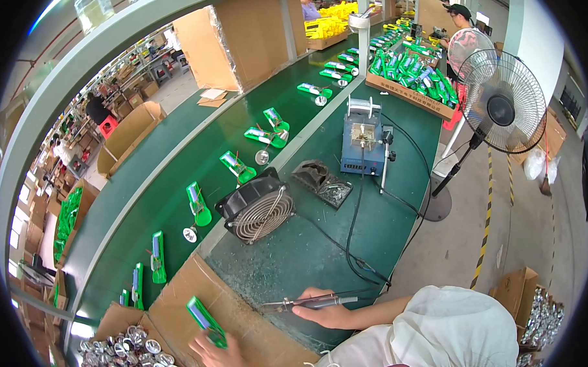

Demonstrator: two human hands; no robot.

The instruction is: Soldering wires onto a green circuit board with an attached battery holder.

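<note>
At the lower middle, my left hand is closed on the lower end of a green plastic torch casing with a pale strip along it. The casing is tilted above a sheet of brown cardboard. To its right, my right hand grips a soldering iron by its handle. The iron lies nearly level, its thin tip pointing left toward the cardboard's edge. A gap separates the tip from the casing. Shiny round reflectors fill a box just left of my left hand.
Green casings, several with reflectors wired on, line the belt. A black square fan, a dark scrap tray and a blue soldering machine stand on the bench, with cables trailing. A full carton sits behind; a pedestal fan stands right.
</note>
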